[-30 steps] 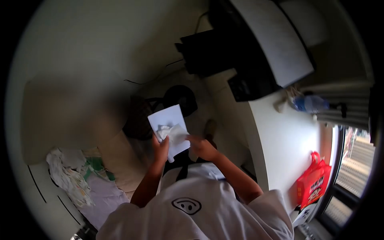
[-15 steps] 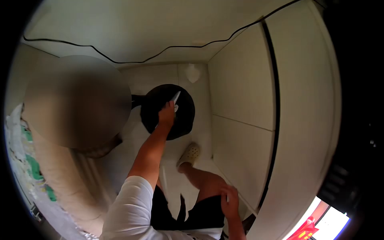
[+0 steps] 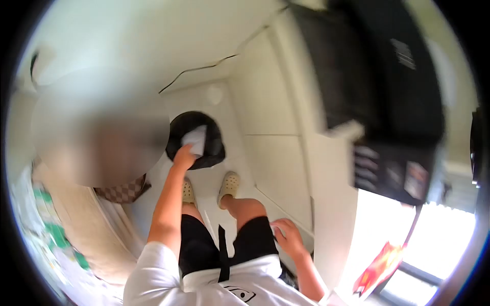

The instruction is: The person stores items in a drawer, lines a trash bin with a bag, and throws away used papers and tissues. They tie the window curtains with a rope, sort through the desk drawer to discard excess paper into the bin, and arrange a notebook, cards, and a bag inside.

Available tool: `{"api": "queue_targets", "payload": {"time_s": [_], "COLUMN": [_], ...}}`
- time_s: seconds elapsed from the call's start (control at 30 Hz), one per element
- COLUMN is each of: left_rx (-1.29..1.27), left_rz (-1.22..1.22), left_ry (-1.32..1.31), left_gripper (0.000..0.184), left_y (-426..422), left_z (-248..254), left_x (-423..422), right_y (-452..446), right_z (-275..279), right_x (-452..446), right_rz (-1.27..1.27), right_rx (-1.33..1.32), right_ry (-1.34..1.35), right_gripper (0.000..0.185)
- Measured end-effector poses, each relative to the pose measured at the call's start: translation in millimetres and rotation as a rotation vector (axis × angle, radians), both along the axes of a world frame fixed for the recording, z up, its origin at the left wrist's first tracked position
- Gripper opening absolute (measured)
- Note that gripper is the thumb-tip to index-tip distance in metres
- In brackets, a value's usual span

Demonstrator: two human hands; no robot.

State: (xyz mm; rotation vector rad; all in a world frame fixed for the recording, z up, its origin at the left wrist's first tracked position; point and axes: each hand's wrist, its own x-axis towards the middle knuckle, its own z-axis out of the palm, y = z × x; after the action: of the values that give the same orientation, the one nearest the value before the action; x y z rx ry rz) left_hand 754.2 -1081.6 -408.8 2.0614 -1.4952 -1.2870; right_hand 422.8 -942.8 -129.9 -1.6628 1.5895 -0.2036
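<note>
My left hand is closed around the lower end of a flat white piece that looks like paper. It holds the piece above a round black bin that looks lined with a black bag, standing on the floor. The inside of the bin is too dark to make out. By my right thigh, my right hand hangs with fingers apart and nothing in it.
White cabinet doors rise to the right of the bin. A large black box sits higher up on the right. Brown checkered material lies at the left beside a beige padded surface. A black cable runs along the wall.
My left hand has risen from inside the bin, and the white piece now shows its broad side. The view has tilted and shifted, bringing the black box into sight. My right hand's fingers have spread.
</note>
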Motion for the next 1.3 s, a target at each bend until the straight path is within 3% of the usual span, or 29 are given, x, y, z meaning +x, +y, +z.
{"api": "queue_targets", "payload": {"time_s": [0.03,0.1,0.13,0.17,0.2,0.27,0.3,0.37,0.43,0.5,0.53,0.6,0.67,0.73,0.77,0.8,0.87,0.93,1.0,1.07,1.1,1.2,1.27,1.3], "left_rx": [0.005,-0.103,-0.017,-0.024,0.06,0.275,0.496,0.61,0.715,0.761,0.771,0.79,0.806,0.81,0.816,0.819,0.819,0.841,0.861,0.676,0.857,0.855,0.827,0.798], "left_rz": [-0.064,0.078,0.134,0.09,0.221,0.473,0.387,0.516,0.449,0.383,0.349,0.287,0.24,0.217,0.205,0.177,0.003,-0.022,-0.057,-0.461,-0.106,-0.059,-0.045,-0.032], "left_ry": [0.004,0.136,-0.003,-0.022,0.147,0.322,0.108,0.184,0.094,0.054,0.034,0.008,-0.029,-0.063,-0.075,-0.086,-0.143,-0.121,-0.099,-0.049,-0.143,-0.147,-0.144,-0.142], "left_gripper": [0.039,0.022,0.02,0.017,0.007,0.011,0.011,0.012,0.013,0.015,0.017,0.02,0.023,0.026,0.028,0.03,0.043,0.044,0.045,0.039,0.039,0.043,0.039,0.035], "left_y": [15,62,83,108,133,179,187,224,226,216,210,198,191,189,188,185,172,163,163,162,152,140,142,139], "left_z": [7,72,119,131,139,164,188,204,231,240,246,254,267,281,287,292,302,285,285,289,278,277,287,297], "left_x": [12,29,32,51,68,100,113,138,120,95,76,37,3,-21,-31,-45,-82,-83,-74,-65,-74,-72,-91,-98], "right_y": [3,16,34,46,62,79,98,130,140,136,132,120,124,140,143,140,142,169,177,174,169,153,136,137], "right_z": [38,97,126,139,162,218,232,255,275,276,274,278,256,250,255,265,270,239,245,244,231,174,161,150], "right_x": [3,2,-1,-11,-22,-51,-72,-127,-208,-288,-335,-396,-484,-522,-532,-530,-508,-503,-506,-510,-521,-553,-563,-575], "right_rz": [-0.045,-0.107,-0.134,-0.101,-0.157,-0.348,-0.444,-0.684,-0.817,-0.906,-0.848,-0.848,-0.786,-0.75,-0.765,-0.76,-0.85,-0.945,-0.966,-1.07,-1.148,-1.223,-1.426,-1.428], "right_rx": [0.114,0.263,0.3,0.343,0.406,0.555,0.472,0.373,0.051,-0.174,-0.319,-0.341,-0.353,-0.18,0.152,0.164,0.572,0.471,0.448,0.241,0.067,-0.152,0.138,0.157], "right_ry": [-0.033,-0.079,-0.079,-0.088,-0.129,-0.328,-0.321,-0.334,-0.037,0.281,0.544,1.25,1.449,1.504,1.422,1.417,1.087,1.023,0.93,0.855,0.866,1.147,0.835,0.734], "right_gripper": [0.017,0.022,0.026,0.033,0.036,0.037,0.037,0.037,0.033,0.025,0.026,0.029,0.032,0.036,0.038,0.038,0.036,0.033,0.034,0.038,0.04,0.047,0.045,0.047]}}
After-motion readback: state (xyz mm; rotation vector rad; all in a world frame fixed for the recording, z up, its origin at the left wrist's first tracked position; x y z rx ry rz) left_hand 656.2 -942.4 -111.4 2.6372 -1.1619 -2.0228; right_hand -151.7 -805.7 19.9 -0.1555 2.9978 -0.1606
